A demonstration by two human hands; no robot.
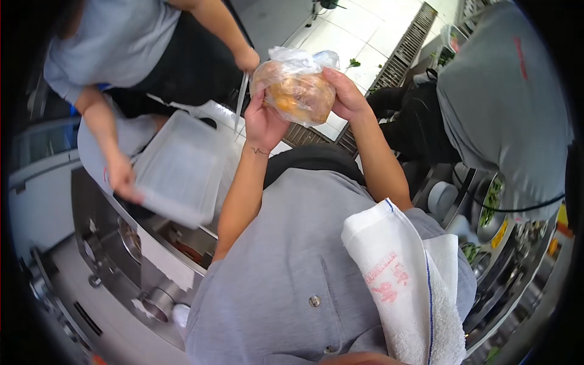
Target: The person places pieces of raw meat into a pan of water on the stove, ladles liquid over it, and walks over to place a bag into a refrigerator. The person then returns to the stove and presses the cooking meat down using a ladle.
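Observation:
A clear plastic bag [298, 91] with orange-brown food inside is held up in front of me, its bunched top pointing away. My left hand [265, 118] grips the bag's left side from below. On the right side of the bag, my right hand [348, 94] holds it with the thumb near its top edge. What exactly the food is cannot be made out through the plastic. A white towel [389, 261] with red print hangs over my shoulder.
At the left a co-worker [121, 42] holds a knife [242, 103] and touches a whitish plastic tub [179, 164]. Another person [499, 103] stands at the right, beside food containers [490, 204]. A metal pot [159, 303] is at lower left; a floor grate [404, 45] lies ahead.

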